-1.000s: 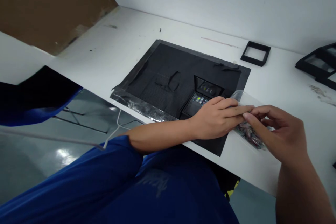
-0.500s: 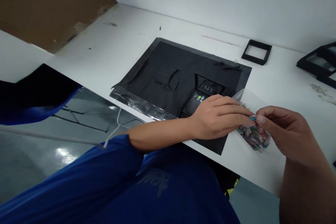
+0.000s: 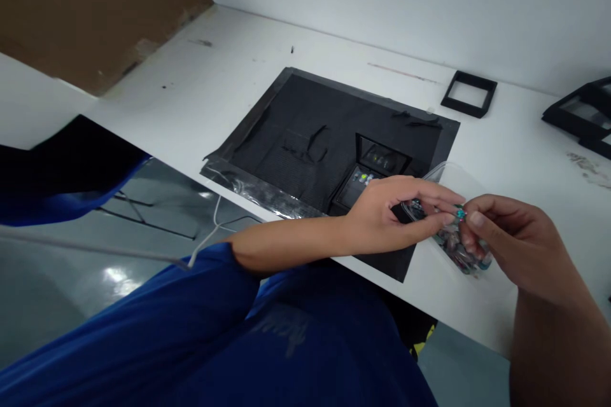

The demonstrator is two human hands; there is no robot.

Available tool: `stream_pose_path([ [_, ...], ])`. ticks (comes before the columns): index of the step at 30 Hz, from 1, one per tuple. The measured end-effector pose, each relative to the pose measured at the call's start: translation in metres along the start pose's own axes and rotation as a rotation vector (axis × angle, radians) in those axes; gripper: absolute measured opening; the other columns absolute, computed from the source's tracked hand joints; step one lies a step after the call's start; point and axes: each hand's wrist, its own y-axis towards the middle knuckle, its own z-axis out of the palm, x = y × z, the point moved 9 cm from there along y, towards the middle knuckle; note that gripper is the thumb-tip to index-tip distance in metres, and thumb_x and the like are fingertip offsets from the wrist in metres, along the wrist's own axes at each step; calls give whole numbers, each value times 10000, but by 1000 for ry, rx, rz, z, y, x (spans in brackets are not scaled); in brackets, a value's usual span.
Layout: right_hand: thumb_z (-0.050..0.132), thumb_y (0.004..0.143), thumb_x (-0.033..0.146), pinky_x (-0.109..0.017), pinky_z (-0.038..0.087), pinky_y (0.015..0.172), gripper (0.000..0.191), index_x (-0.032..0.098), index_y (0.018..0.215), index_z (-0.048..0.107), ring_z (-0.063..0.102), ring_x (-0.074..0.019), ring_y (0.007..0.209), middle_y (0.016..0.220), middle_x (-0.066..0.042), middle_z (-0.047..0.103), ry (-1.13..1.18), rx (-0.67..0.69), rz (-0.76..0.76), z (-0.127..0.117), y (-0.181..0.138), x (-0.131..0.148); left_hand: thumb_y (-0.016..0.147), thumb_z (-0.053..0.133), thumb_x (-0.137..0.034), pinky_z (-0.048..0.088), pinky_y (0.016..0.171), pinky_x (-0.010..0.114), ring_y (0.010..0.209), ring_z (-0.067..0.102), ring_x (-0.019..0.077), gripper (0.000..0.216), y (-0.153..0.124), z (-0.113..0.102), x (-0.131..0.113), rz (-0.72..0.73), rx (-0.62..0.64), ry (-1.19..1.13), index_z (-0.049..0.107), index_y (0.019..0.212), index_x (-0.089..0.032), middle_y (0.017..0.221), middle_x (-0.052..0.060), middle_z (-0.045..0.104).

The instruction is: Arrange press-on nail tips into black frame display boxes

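Observation:
A small turquoise, sparkling piece (image 3: 461,213), maybe jewellery, is between my two hands at the right; its exact kind is too small to tell. My right hand (image 3: 520,232) pinches it between thumb and fingers. The closed thumb and fingertips of my left hand (image 3: 389,213) meet its other side. Beneath the hands lies a clear plastic container (image 3: 443,168) with several small clear-wrapped items (image 3: 461,254) in it. Left of it, a black case (image 3: 353,187) stands with its lid (image 3: 382,154) raised and a row of small shiny pieces inside, partly behind my left hand.
The case rests on a black mat (image 3: 267,133) taped to the white table (image 3: 200,89). A black square frame (image 3: 470,94) lies at the back right, with more black frames (image 3: 582,108) further right. A brown panel (image 3: 95,13) stands at the left. A white cable (image 3: 214,222) hangs at the front edge.
My left hand has turned, so its thumb and the gap below the index finger now show. The turquoise piece shows more clearly between the fingertips. My right hand has barely moved.

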Motion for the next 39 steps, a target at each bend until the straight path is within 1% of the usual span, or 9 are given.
stream_pose_path([
  [2,750,852,423,-199,442,419,217,218,799,701,522,-104,475,575,3,598,1,16,-18,1,-1,5,839,740,-129,561,718,139,821,751,92,226,-1,1,5,-64,3,-63,704,1062,-128,899,55,793],
  [6,778,829,298,-209,438,437,109,210,841,716,513,-104,500,604,3,597,-7,71,-71,5,-3,13,850,737,-156,526,675,171,815,738,96,261,-4,4,14,-174,17,-160,685,1104,-128,932,68,793],
  [12,766,836,248,-191,438,445,28,240,842,740,513,-94,506,605,14,597,-17,4,-161,-1,-5,21,857,747,-261,482,621,206,731,667,85,372,-7,15,30,-381,99,-379,638,1190,-134,941,79,773],
  [14,762,840,243,-184,454,452,18,243,850,746,534,-95,509,605,11,614,-26,24,-155,0,-4,22,854,751,-275,471,607,207,710,652,82,405,-8,18,33,-421,119,-434,623,1210,-131,927,75,764],
  [18,802,798,262,-191,464,436,70,223,826,751,538,-102,495,585,3,615,-34,29,-133,-1,-3,22,853,752,-246,469,614,201,744,659,87,402,-8,18,31,-381,100,-437,621,1216,-130,932,77,760],
  [24,802,799,277,-222,461,443,49,239,815,775,554,-114,501,624,-17,661,-31,-91,-212,-6,-6,27,888,712,-268,518,663,201,757,680,87,315,-14,22,32,-389,71,-427,652,1164,-131,980,93,764],
  [29,795,803,239,-245,436,452,65,282,850,786,553,-121,525,666,-12,675,-21,-154,-265,-10,-10,28,871,730,-256,512,649,211,751,680,101,359,-17,22,32,-381,62,-425,640,1193,-123,938,95,765],
  [34,757,851,274,-279,437,471,42,275,892,764,555,-145,543,628,-9,623,56,-146,-270,-16,-12,26,877,721,-275,475,605,196,686,628,71,344,-15,20,30,-352,62,-365,644,1184,-140,915,67,757],
  [39,713,878,320,-296,428,478,69,258,851,728,527,-149,524,595,-6,586,172,-85,-279,-12,-11,35,900,693,-297,465,594,200,660,572,61,298,-12,17,26,-319,62,-321,636,1152,-147,876,40,709],
])
